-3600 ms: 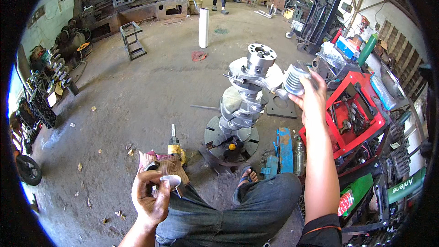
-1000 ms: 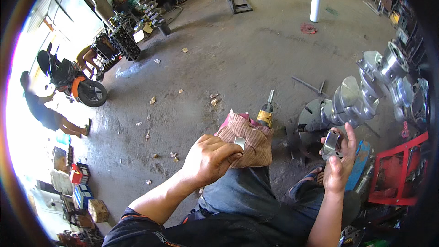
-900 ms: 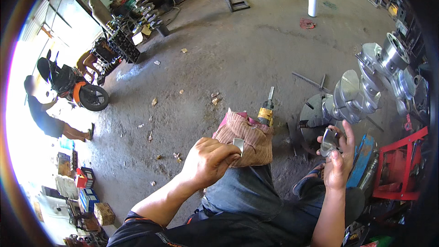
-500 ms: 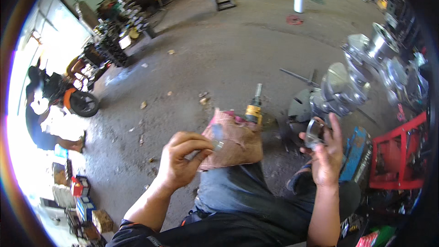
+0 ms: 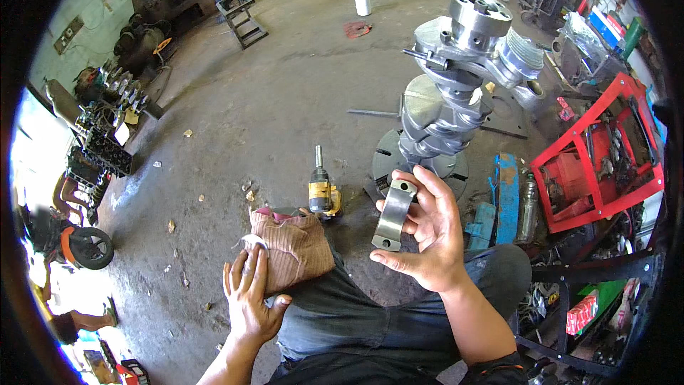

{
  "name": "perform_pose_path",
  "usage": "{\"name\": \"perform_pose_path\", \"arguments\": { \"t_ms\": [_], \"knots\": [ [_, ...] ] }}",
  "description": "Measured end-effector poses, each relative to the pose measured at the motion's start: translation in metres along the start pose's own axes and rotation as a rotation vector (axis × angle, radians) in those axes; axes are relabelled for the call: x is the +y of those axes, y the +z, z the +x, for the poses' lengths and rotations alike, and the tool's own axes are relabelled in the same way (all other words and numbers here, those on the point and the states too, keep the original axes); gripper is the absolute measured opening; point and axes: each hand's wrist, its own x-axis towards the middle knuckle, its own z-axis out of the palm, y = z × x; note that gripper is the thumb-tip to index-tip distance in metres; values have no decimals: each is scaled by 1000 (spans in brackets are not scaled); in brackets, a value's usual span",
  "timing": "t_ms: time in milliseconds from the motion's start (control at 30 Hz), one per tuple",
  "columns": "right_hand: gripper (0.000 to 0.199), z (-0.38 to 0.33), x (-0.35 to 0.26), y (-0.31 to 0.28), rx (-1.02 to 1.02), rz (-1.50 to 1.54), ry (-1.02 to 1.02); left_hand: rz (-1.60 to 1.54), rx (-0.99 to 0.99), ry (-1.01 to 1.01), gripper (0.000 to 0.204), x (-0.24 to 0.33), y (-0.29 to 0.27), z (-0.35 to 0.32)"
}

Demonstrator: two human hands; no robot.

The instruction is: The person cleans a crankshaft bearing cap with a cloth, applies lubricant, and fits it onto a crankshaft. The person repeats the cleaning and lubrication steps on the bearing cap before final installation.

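Observation:
My right hand (image 5: 431, 239) holds up a shiny curved metal bearing cap (image 5: 394, 217) with a dark hole at each end. The thumb is at its lower end and the fingers are behind it. My left hand (image 5: 254, 299) lies with fingers stretched over a folded brown ribbed cloth (image 5: 303, 246) on my left knee. Under those fingertips is a small whitish piece (image 5: 249, 241), too covered to name. Just beyond the cloth stands a yellow and black impact driver (image 5: 322, 192) with a long socket. A large steel crankshaft (image 5: 445, 100) stands upright beyond my right hand.
The crankshaft rests on a round slotted base (image 5: 385, 160). To the right are a blue metal bar (image 5: 506, 196), a clear bottle (image 5: 528, 210) and a red metal frame (image 5: 595, 157). An orange and black motorbike (image 5: 78, 246) is at far left, near another person's leg (image 5: 89, 319).
My view has turned right. My left hand has gone from pinching a small clear piece to lying on the cloth. The bearing cap in my right hand now faces me more fully.

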Motion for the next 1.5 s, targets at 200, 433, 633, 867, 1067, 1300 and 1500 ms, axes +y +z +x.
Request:
{"name": "perform_pose_path", "arguments": {
  "t_ms": [200, 433, 633, 867, 1067, 1300, 1500],
  "knots": [
    [119, -3, -1, 0, -46, -51, -33, -74, 80, 55, 86, -4, 4, 24],
    [120, -4, -2, -2, -58, -110, -36, -279, 351, 109, 19, -9, -1, 33],
    [122, -5, -6, 4, -58, -100, -29, -417, 121, -49, 5, -10, -27, 14],
    [131, -8, -16, 5, -198, 339, 219, -1822, 56, 31, 24, 34, -65, 18],
    [135, -10, -18, 10, -403, 491, 196, -2285, -402, 267, 27, 100, -57, 52],
    [133, -14, -22, 11, -399, 568, 273, -2089, -328, 253, 25, 117, -50, 61],
    [131, -15, -26, 13, -478, 570, 311, -1954, -175, 307, 27, 114, -50, 59]
  ]
}}
